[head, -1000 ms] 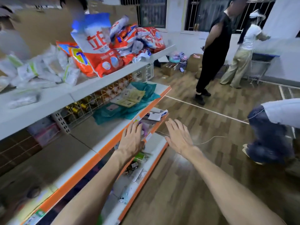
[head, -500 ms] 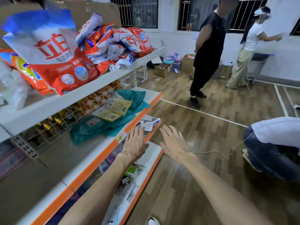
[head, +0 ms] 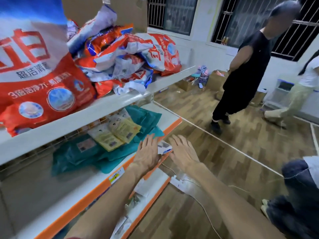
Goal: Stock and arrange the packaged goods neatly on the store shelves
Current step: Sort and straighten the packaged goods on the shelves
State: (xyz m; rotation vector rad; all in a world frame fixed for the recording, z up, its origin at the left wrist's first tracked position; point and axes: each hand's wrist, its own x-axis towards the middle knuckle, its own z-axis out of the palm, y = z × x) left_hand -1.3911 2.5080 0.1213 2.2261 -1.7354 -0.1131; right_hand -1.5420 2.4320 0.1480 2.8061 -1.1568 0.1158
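Observation:
My left hand [head: 147,152] is flat, fingers straight, over the orange front edge of the middle shelf [head: 96,185]. My right hand [head: 183,152] is stretched out beside it, fingers straight, over the floor. Between them lies a small white and blue packet [head: 164,147] at the shelf edge; neither hand grips it. Teal bags [head: 82,156] with yellow packets [head: 119,133] on top lie on the middle shelf. Red, white and blue detergent bags [head: 124,59] are heaped on the top shelf [head: 72,121], one big bag [head: 34,75] close at the left.
A lower shelf [head: 146,202] holds small packets. A white power strip [head: 179,183] and cable lie on the wooden floor. One person in black [head: 245,73] stands ahead, another [head: 300,88] walks at the right, a third [head: 300,195] crouches at the lower right. Cardboard boxes [head: 214,80] stand by the wall.
The view has risen and moved closer to the shelves. Both hands have moved up and forward to the middle shelf's edge, on either side of the small packet.

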